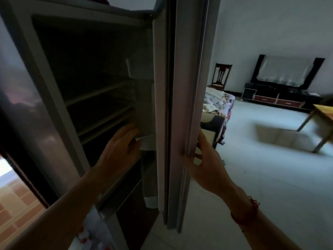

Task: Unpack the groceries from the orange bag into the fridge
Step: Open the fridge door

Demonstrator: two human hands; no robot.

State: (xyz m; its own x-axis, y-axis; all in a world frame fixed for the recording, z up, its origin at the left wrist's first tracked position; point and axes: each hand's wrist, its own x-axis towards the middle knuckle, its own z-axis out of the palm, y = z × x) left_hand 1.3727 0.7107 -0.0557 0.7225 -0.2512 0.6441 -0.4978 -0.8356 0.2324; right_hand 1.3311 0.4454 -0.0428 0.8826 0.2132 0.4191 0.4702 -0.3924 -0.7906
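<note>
The grey fridge (45, 98) stands open in front of me, its inside dark, with several bare shelves (97, 94). Its door (182, 98) is swung out edge-on at the middle of the view. My right hand (205, 159) grips the outer edge of that door, thumb in front and fingers behind. My left hand (119, 148) reaches inside the fridge with fingers spread, holding nothing, close to a pale door-side bin (147, 141). No orange bag is visible.
To the right lies an open tiled floor (270, 186). A sofa with crumpled bedding (218, 103), a wooden chair (221, 76), a covered TV on a dark cabinet (281, 83) and a table corner (324, 114) stand farther back. A patterned cloth (93, 231) hangs low by the fridge.
</note>
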